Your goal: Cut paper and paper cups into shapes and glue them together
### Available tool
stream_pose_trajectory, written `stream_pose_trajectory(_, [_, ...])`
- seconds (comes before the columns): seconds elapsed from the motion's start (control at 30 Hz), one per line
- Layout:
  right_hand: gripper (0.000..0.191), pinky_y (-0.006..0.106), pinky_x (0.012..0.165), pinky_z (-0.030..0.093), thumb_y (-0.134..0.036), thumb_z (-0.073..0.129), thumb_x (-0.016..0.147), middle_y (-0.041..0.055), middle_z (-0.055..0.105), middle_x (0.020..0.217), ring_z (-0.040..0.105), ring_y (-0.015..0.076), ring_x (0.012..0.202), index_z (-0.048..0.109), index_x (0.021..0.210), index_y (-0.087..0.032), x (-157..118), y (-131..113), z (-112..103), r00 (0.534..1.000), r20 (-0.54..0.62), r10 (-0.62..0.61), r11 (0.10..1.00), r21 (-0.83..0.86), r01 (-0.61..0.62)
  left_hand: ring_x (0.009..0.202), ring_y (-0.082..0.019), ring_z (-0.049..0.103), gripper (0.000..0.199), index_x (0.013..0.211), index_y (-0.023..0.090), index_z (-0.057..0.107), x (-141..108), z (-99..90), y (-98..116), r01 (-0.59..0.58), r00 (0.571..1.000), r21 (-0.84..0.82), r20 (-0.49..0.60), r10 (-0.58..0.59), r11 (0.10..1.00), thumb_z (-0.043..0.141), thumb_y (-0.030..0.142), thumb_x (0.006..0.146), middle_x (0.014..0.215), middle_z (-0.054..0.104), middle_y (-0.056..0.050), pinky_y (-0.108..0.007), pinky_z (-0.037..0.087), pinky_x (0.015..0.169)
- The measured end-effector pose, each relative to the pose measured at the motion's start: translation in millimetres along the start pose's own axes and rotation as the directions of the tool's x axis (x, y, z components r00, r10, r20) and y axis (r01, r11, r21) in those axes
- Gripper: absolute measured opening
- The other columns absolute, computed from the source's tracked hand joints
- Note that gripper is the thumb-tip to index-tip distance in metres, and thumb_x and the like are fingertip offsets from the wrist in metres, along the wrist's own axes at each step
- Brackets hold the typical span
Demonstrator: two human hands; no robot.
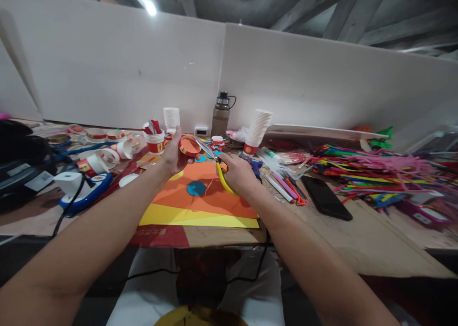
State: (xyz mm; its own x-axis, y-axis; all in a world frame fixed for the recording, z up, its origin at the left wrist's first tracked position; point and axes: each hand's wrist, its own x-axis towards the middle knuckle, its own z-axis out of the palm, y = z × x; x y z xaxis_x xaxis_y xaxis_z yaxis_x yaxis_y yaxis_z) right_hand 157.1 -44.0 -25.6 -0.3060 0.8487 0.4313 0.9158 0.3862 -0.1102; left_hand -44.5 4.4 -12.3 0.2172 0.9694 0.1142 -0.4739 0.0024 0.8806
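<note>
My left hand (174,155) holds up a short, cut-down paper cup (189,146), red and gold on its side with an orange round face. In my right hand (238,173) is a pair of scissors (204,147) with yellow handles. Its blades point left and lie close by the cup's rim; whether they touch it I cannot tell. A thin strip hangs below the scissors. Under both hands lie orange paper sheets (171,192) over yellow paper (229,219). A blue paper disc (196,188) rests on the orange.
Stacked paper cups (258,130), a water bottle (220,118) and a cup of red items (154,140) stand at the back. Right are markers (284,185), a phone (326,197) and pipe cleaners (386,168). Cut cups (93,164) and a blue power strip (88,191) lie left.
</note>
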Motion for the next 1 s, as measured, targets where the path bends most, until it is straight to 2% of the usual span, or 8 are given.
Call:
stream_pose_trajectory(0.17, [0.032,0.029,0.075,0.042,-0.029,0.05,0.09,0.0093,0.07,0.105,0.064,0.0233,0.093,0.064,0.118,-0.022,-0.4,-0.4,-0.9,1.0,0.009,-0.004,1.0,0.006,0.004,0.044,-0.015,0.061,0.072,0.084,0.012,0.062,-0.6,0.0,0.8,-0.001,1.0,0.008,-0.007,0.001,1.0,0.03,0.076,0.086,0.062,0.066,-0.01,-0.019,0.032,0.032])
stream_pose_trajectory(0.4, [0.032,0.029,0.078,0.043,-0.029,0.051,0.09,0.0092,0.069,0.106,0.063,0.0231,0.096,0.063,0.119,-0.022,0.9,1.1,-0.5,1.0,0.018,0.017,1.0,0.019,-0.018,0.047,-0.015,0.063,0.066,0.08,0.013,0.061,-1.6,3.2,-0.3,-0.07,0.997,-0.039,-0.038,0.068,0.997,0.036,0.074,0.087,0.063,0.066,-0.008,-0.019,0.032,0.033])
stream_pose_trajectory(0.63, [0.035,0.029,0.075,0.043,-0.034,0.053,0.09,0.0091,0.064,0.108,0.061,0.0228,0.094,0.061,0.122,-0.025,0.2,3.7,0.4,1.0,0.013,0.012,1.0,-0.007,-0.012,0.039,-0.014,0.057,0.065,0.079,0.013,0.062,-1.2,1.4,-1.8,0.028,0.999,0.006,0.028,-0.028,1.0,0.038,0.074,0.086,0.057,0.064,-0.008,-0.02,0.029,0.029])
stream_pose_trajectory(0.77, [0.031,0.029,0.075,0.042,-0.033,0.052,0.09,0.0079,0.065,0.106,0.061,0.0219,0.093,0.063,0.118,-0.025,0.5,3.5,0.5,1.0,0.015,-0.012,1.0,0.002,0.012,0.041,-0.014,0.058,0.065,0.078,0.013,0.061,0.3,-1.2,-0.9,0.016,1.0,0.022,0.016,-0.016,1.0,0.038,0.073,0.086,0.058,0.064,-0.008,-0.02,0.031,0.029])
stream_pose_trajectory(1.0, [0.03,0.029,0.074,0.041,-0.034,0.05,0.091,0.0083,0.068,0.105,0.062,0.022,0.093,0.064,0.116,-0.024,0.5,1.9,-1.5,1.0,0.017,-0.016,1.0,0.015,0.016,0.035,-0.012,0.052,0.071,0.082,0.012,0.061,-2.7,0.8,5.7,0.064,0.998,0.039,0.013,-0.065,0.997,0.032,0.076,0.086,0.057,0.065,-0.01,-0.019,0.028,0.028])
